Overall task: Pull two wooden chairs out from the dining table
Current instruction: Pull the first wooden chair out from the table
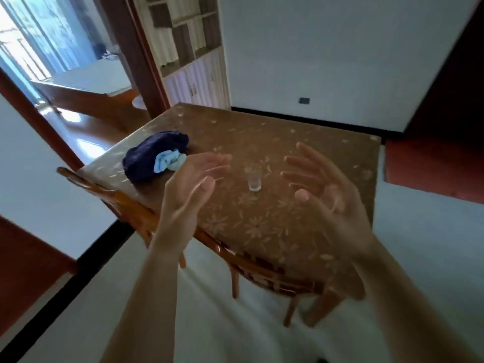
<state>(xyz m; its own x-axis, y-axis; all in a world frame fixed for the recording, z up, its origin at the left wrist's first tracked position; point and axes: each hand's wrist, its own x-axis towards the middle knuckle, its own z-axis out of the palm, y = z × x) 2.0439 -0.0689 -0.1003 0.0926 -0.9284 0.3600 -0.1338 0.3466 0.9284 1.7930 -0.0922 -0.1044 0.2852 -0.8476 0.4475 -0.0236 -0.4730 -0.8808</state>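
Note:
A dining table [301, 153] with a brown flowered cover fills the middle of the view. Two wooden chairs stand pushed in along its near edge: one at the left [110, 197], one at the right [264, 276]. My left hand [195, 184] and my right hand [322, 184] are raised above the table, palms facing each other, fingers apart. Neither hand holds or touches anything. My left forearm crosses in front of the left chair's back.
A small clear glass [254, 179] stands on the table between my hands. A dark blue cloth bundle [154, 155] with a light blue piece lies at the table's left. White walls stand behind, a doorway [78, 100] opens at the left, and pale floor lies below.

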